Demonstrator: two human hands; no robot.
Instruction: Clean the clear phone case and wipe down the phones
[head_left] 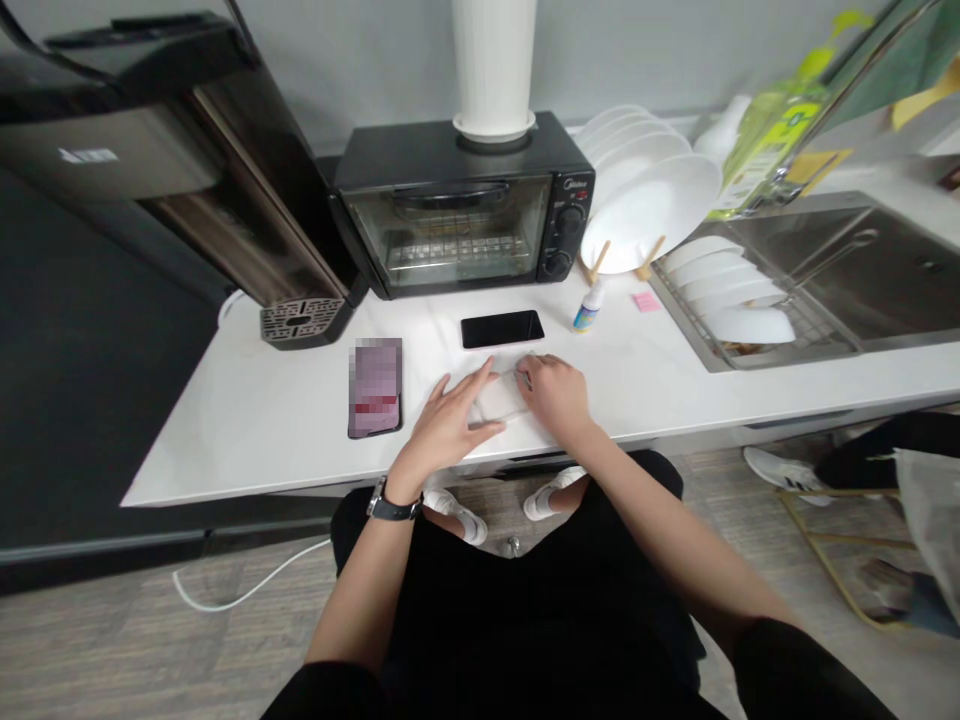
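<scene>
Both hands point(448, 420) point(556, 398) near front counter edge point(285, 479).

On the counter point(637, 385), a flat item point(498, 401) was flanked by the left hand point(447, 421) and right hand point(558, 396); behind it, one phone point(502, 330) was laid before the oven point(457, 235). Left, another phone point(376, 390) was set. The oven was bordered left by a dispenser point(225, 190), right by plates point(651, 215).

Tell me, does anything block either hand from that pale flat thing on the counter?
Nothing visible does: the left hand and right hand are at opposite sides of the pale flat thing. The black-screened phone lies beyond it, not between.
</scene>
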